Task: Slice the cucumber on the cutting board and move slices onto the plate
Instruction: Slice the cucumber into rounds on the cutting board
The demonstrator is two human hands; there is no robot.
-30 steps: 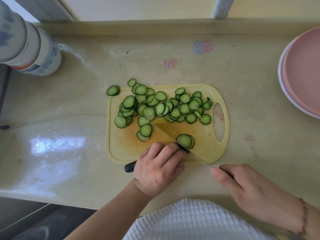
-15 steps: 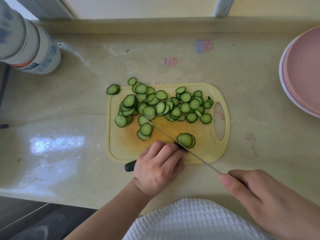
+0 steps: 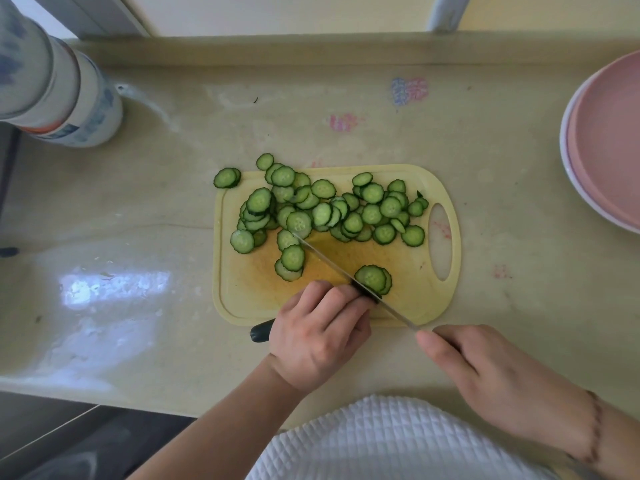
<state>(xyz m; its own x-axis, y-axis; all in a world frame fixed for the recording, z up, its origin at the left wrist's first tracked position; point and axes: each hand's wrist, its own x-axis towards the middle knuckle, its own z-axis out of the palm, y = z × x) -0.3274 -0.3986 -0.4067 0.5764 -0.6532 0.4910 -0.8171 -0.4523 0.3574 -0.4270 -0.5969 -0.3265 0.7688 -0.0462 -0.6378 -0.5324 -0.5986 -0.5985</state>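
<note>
A yellow cutting board (image 3: 408, 271) lies on the counter with a heap of cucumber slices (image 3: 346, 209) across its far half. My left hand (image 3: 318, 334) grips the uncut cucumber at the board's near edge; only its dark end (image 3: 260, 332) sticks out to the left. My right hand (image 3: 491, 368) holds the knife, its handle hidden in my fist. The blade (image 3: 325, 259) runs diagonally across the board, right against my left fingertips. Two fresh slices (image 3: 372, 278) lean on the blade's right side. The pink plate (image 3: 609, 143) sits at the right edge, holding nothing I can see.
A blue-and-white jar (image 3: 69, 98) stands at the far left of the counter. Two slices (image 3: 227, 177) lie off the board at its far left corner. The counter's near edge runs just below my hands, and a raised ledge borders the back.
The knife drew back toward me and then pushed forward again over the same spot. My left hand and the cucumber stayed put.
</note>
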